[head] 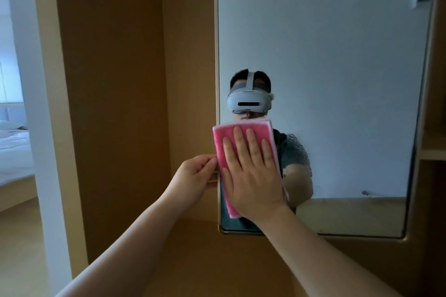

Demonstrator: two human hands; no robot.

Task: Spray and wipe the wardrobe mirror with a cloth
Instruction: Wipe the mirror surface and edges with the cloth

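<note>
Pressing flat-fingered, right hand (253,176) covers cloth (223,134) on mirror (337,67); left hand (193,176) pinches mirror edge.

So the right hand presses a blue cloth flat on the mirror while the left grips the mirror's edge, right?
Not blue: the head view shows a pink cloth. The right hand presses it flat on the mirror while the left hand grips the mirror's edge.

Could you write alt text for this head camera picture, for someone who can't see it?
A person's right hand presses a folded pink cloth flat against the lower left of a wardrobe mirror, while the left hand holds the mirror's left edge.
</note>
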